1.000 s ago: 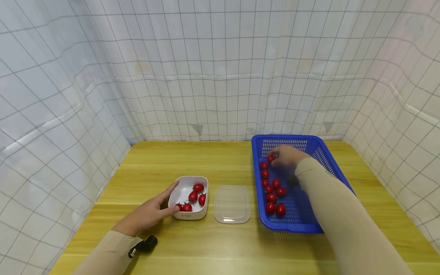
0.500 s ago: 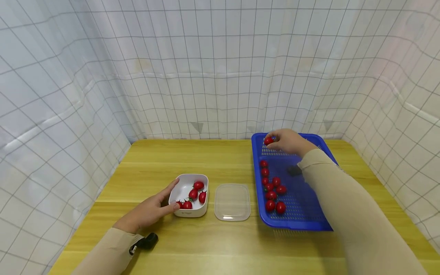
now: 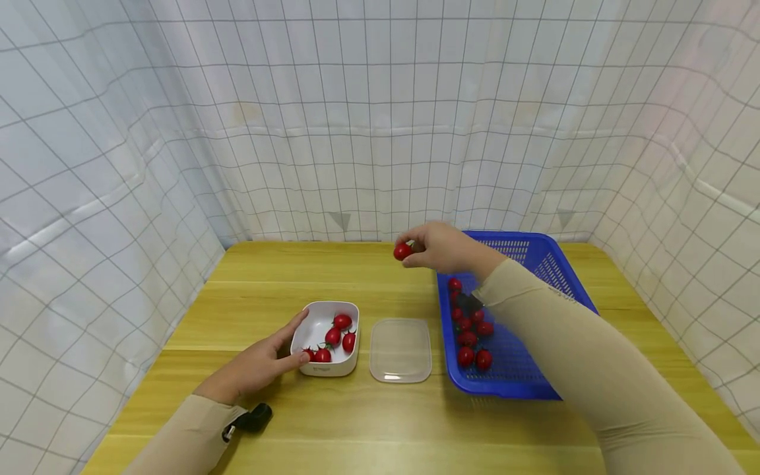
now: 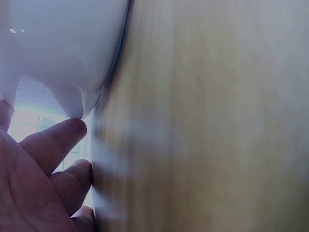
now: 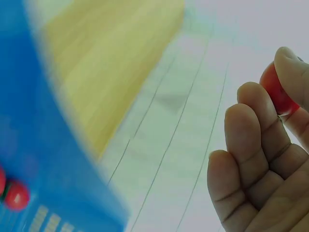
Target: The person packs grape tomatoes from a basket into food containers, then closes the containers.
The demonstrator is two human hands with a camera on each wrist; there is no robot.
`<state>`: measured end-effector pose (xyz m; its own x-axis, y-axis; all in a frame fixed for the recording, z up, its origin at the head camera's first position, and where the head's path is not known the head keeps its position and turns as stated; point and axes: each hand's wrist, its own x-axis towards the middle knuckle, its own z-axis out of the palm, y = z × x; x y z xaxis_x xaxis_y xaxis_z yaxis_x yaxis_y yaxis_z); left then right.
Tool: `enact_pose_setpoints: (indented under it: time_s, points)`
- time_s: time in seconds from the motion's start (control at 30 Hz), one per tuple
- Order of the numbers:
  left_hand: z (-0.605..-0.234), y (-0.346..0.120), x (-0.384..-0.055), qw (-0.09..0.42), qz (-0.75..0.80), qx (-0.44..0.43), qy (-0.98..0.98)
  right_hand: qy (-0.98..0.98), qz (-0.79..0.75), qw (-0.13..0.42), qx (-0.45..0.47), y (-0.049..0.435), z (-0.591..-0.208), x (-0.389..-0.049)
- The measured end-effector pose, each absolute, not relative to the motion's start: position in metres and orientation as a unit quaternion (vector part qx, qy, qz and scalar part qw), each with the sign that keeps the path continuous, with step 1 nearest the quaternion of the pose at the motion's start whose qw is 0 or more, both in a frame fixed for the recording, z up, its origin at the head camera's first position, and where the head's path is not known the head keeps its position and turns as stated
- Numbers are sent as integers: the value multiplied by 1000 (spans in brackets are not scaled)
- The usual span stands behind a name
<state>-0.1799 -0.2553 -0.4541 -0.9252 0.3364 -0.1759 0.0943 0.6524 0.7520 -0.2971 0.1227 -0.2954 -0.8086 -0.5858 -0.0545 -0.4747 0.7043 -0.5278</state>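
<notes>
My right hand (image 3: pixel 445 247) is raised above the table, just left of the blue basket's far left corner. Its thumb and fingers pinch a red cherry tomato (image 3: pixel 402 251); the right wrist view shows the tomato (image 5: pixel 277 92) partly behind the thumb. My left hand (image 3: pixel 255 366) holds the left side of a square white container (image 3: pixel 329 371), thumb at the near rim and index finger along the far left side. Several tomatoes (image 3: pixel 333 337) lie inside it. In the left wrist view, a fingertip (image 4: pixel 75 126) meets the container's glossy wall (image 4: pixel 58 43).
A clear square lid (image 3: pixel 400 349) lies flat between the container and the blue basket (image 3: pixel 505 390). Several more tomatoes (image 3: pixel 467 338) line the basket's left side, some hidden by the right wrist. A white grid-patterned curtain (image 3: pixel 380 132) surrounds the wooden table (image 3: pixel 356 429).
My right hand has lifted a tomato out of the basket and carried it left over the basket's edge. The left hand and the container have stayed put.
</notes>
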Motion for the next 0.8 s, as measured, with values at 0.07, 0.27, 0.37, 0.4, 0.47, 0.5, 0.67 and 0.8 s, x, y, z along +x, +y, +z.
enact_pose_setpoints:
  time_s: [0.07,0.27,0.37,0.4,0.47,0.5,0.67,0.8]
  points:
    - [-453,-255,-180,150,398,121,897,913,-248,119,-303,107,-293,-290]
    - [-451,-254,-179,151,410,131,890,906,-221,139,-333,68,-291,-271]
    - [-452,-255,-179,153,411,128,889,902,-206,141,-354,53,-293,-264]
    - [-453,-255,-179,153,411,127,890,899,-202,143,-360,48,-294,-263]
    - [-453,-255,-179,153,411,126,890,896,-194,147,-371,40,-296,-259]
    - [-454,-256,-179,153,410,126,890,894,-192,149,-376,37,-297,-258]
    - [-455,-257,-180,152,403,125,894,885,-187,160,-394,25,-301,-254]
    - [-455,-257,-180,149,397,125,897,881,-184,164,-404,20,-303,-252]
